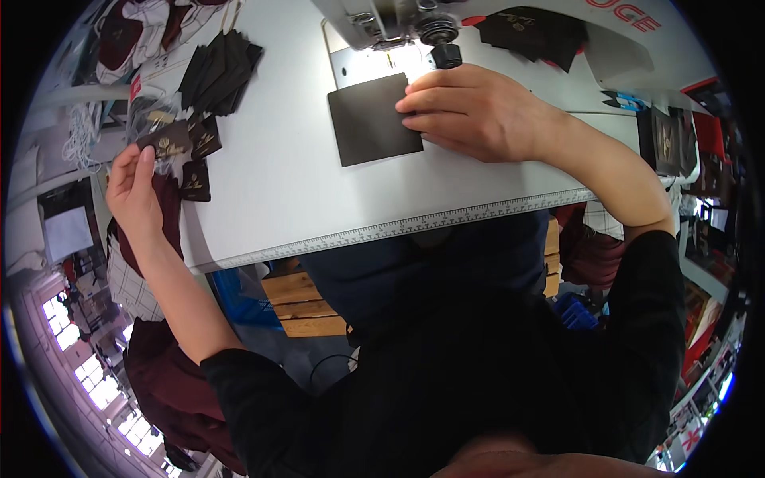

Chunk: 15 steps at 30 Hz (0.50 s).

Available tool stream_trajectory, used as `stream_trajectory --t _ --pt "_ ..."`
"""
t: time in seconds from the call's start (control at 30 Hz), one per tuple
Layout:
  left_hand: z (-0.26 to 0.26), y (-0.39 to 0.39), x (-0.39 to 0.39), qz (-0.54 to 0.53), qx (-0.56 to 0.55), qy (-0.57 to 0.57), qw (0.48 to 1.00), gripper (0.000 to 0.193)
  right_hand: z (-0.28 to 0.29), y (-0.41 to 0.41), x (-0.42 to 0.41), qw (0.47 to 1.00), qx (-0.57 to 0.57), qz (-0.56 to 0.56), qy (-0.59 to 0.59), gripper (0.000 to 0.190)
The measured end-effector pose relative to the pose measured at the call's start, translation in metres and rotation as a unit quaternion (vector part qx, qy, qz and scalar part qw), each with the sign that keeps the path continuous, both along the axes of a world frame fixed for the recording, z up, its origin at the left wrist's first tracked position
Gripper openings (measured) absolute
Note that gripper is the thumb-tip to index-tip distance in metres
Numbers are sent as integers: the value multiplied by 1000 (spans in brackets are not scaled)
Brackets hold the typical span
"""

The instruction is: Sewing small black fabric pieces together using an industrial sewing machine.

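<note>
My left hand (136, 182), at the table's left edge, pinches a small dark label (169, 143) with gold writing between thumb and fingers. Two similar groups of small dark labels lie just beside it, an upper one (206, 138) and a lower one (195, 180). My right hand (478, 112) grips the right edge of a plain dark rectangular panel (372, 122), its fingertips on top and its thumb hidden. That panel lies flat in front of the lit needle area (389, 58) of a sewing machine (382, 24). The panel's upper edge sits close to the needle plate.
A fanned stack of dark pieces (220, 74) lies at the upper left. More dark printed pieces (532, 30) lie under the machine arm. Blue-handled thread snips (624, 101) rest at the right. A measuring tape (382, 232) runs along the table's front edge.
</note>
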<state>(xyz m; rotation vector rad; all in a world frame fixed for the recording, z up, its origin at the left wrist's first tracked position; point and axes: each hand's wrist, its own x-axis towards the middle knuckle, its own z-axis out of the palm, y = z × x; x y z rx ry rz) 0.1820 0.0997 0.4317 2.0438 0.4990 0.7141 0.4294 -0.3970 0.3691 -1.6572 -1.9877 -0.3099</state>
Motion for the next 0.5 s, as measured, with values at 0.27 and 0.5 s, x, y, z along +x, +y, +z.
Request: stream_trajectory --t 0.27,0.5 --pt "10 -210 109 -283 -77 248 924 19 3 -11 2 999 -16 -48 -12 30" --pt "-35 -250 145 -298 -2 231 926 18 8 -8 1 998 -26 -48 5 39"
